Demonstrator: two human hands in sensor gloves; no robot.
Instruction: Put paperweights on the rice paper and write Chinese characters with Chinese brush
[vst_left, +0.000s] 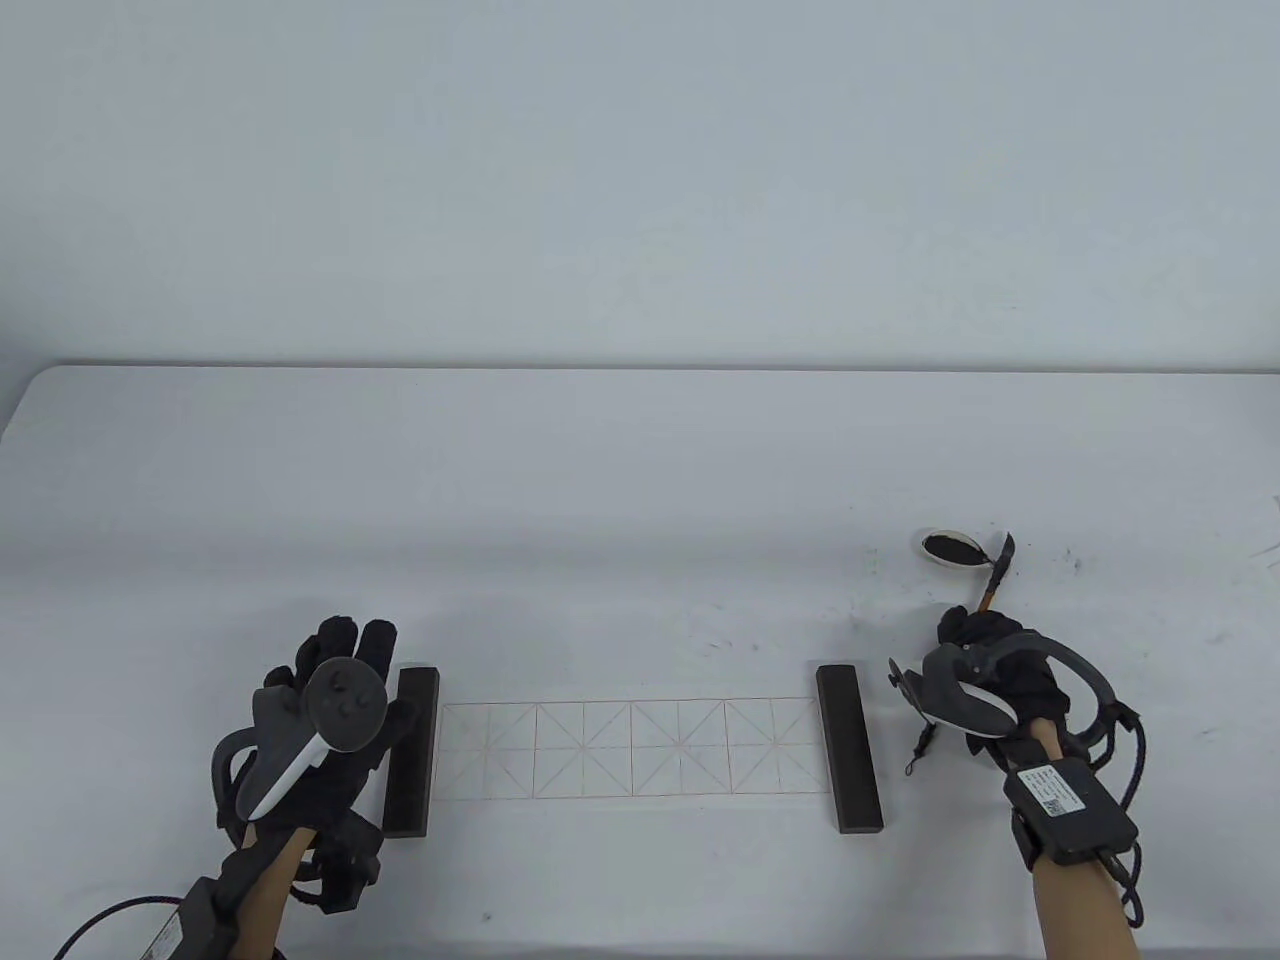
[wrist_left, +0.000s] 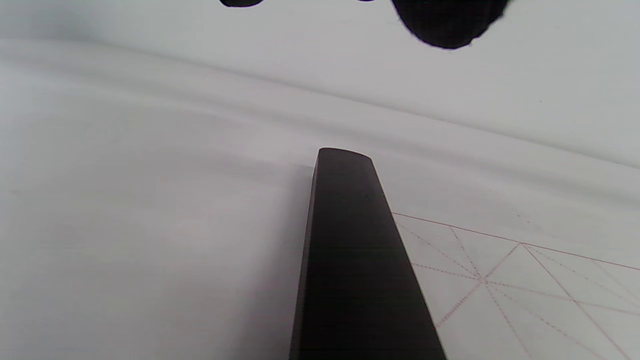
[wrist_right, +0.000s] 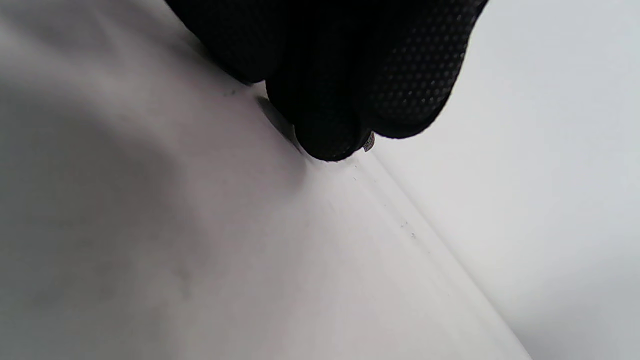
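A strip of rice paper (vst_left: 635, 748) with a red grid lies near the table's front edge. A dark paperweight (vst_left: 411, 750) sits on its left end and a second paperweight (vst_left: 849, 748) on its right end. My left hand (vst_left: 345, 655) hovers just left of the left paperweight (wrist_left: 350, 260) with fingers straight, holding nothing. My right hand (vst_left: 975, 630) grips the brush (vst_left: 995, 575), whose dark tip points up toward the ink dish (vst_left: 948, 548). In the right wrist view only curled gloved fingers (wrist_right: 340, 80) show.
The white table (vst_left: 640, 480) carries a few ink specks around the dish on the right. A cable trails from each wrist at the bottom edge. The rice paper grid (wrist_left: 525, 285) has no ink marks on it.
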